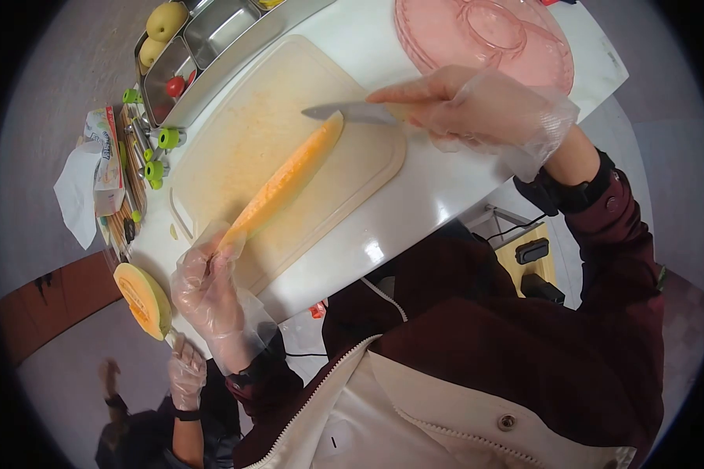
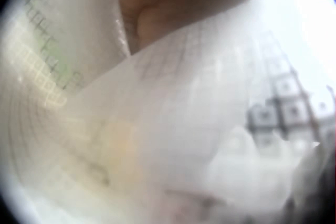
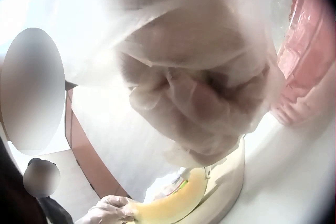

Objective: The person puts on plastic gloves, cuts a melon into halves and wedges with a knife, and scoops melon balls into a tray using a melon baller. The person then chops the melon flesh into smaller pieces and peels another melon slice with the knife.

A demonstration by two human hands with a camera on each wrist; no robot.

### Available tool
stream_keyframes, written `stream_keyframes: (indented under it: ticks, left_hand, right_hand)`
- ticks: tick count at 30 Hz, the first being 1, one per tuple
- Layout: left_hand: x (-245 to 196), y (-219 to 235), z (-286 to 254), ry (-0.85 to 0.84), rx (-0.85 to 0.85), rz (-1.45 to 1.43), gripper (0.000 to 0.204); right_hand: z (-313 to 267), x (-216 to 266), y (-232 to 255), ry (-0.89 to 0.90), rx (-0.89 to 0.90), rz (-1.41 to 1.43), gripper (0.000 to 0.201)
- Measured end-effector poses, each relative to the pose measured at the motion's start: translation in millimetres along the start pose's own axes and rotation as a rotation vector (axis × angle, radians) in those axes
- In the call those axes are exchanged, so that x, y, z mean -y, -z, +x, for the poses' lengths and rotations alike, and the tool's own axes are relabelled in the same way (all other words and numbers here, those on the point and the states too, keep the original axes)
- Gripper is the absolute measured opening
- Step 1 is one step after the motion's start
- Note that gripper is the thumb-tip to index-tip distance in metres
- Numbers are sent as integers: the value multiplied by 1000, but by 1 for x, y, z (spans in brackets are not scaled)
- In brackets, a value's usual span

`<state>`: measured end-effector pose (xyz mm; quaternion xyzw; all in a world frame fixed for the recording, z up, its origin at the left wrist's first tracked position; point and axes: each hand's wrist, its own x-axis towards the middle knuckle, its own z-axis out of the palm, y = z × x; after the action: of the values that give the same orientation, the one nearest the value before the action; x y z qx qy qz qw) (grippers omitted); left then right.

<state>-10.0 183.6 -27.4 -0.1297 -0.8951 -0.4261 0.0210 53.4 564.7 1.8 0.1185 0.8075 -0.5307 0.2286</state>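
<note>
The melon slice [image 1: 289,176] lies diagonally across the board [image 1: 235,133] at frame centre, rind down, on the white table [image 1: 414,203]. The left hand [image 1: 207,293], gloved, pinches the slice's lower-left end between curled fingers. The right hand [image 1: 477,109], at upper right, has its grip closed round the handle of the knife [image 1: 352,113], forefinger laid along the spine; the blade tip sits at the slice's upper-right end. To do this step well, judged from the layout: keep the blade flat and low where flesh meets rind, draw it steadily toward the lower left, and keep the left fingers behind the end, clear of the edge. A melon half [image 1: 143,299] rests at lower left; a pink plate [image 1: 485,39] stands at the top.
</note>
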Motion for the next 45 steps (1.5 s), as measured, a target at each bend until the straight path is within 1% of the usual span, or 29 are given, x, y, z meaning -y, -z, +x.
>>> stream_keyframes:
  ticks: [2, 3, 5, 8, 12, 14, 15, 18, 20, 21, 23, 27, 29, 30, 32, 33, 35, 36, 38, 45]
  left_hand:
    - [3, 0, 2, -60, -12, -6, 15]
    - [3, 0, 2, -60, -16, -10, 15]
    - [1, 2, 3, -21, 20, 5, 15]
    - [9, 2, 0, -18, 8, -10, 14]
    - [0, 2, -1, 43, 57, 31, 15]
    - [-2, 0, -2, -13, 25, 62, 14]
    - [-4, 1, -3, -10, 24, 60, 14]
    - [-8, -2, -6, -11, 25, 90, 14]
    - [-9, -5, -9, -58, -48, 49, 13]
    - [-10, -6, -10, -59, -48, 48, 13]
    - [-13, -5, -10, -81, -39, 57, 13]
    - [-10, -2, -9, -87, 13, 74, 14]
    - [-9, -5, -9, -51, -28, 4, 15]
    - [-11, -5, -8, -52, -29, 3, 15]
    - [-15, -4, -5, -124, -40, 144, 12]
    - [-13, -4, -6, -128, -42, 142, 12]
    - [-6, -4, -5, -125, -35, 48, 9]
    - [-6, -3, -6, -122, -38, 50, 9]
    - [-7, -2, -7, -73, -46, 50, 8]
    - [-6, -1, -10, -96, -37, 68, 9]
  right_hand:
    - [7, -6, -12, 72, 51, 191, 48]
    - [8, -7, -14, 74, 51, 186, 48]
    - [10, -6, -16, 66, 57, 288, 49]
    - [7, -5, -15, 35, 54, 320, 49]
    - [1, -3, -12, 38, 43, 307, 47]
    - [-6, 9, -8, -76, -12, 327, 46]
    - [-7, 7, -8, -77, -10, 325, 46]
    - [-9, 2, -8, -40, -42, 373, 45]
    - [-10, 2, -10, -32, -51, 392, 45]
    - [-10, 0, -11, -32, -52, 391, 45]
    - [-5, -3, -13, 31, -38, 366, 46]
    - [-1, -4, -15, 31, -49, 342, 46]
    - [-7, 6, -10, 36, -11, 233, 47]
    - [-5, 7, -10, 36, -12, 231, 47]
    - [0, 6, -14, 10, 8, 146, 46]
    - [1, 3, -16, 13, 5, 144, 46]
    - [6, -1, -20, 69, 16, 280, 47]
    - [6, 0, -19, 69, 20, 278, 47]
    - [5, 1, -17, -32, 50, 315, 48]
    - [7, -2, -20, -23, 84, 394, 51]
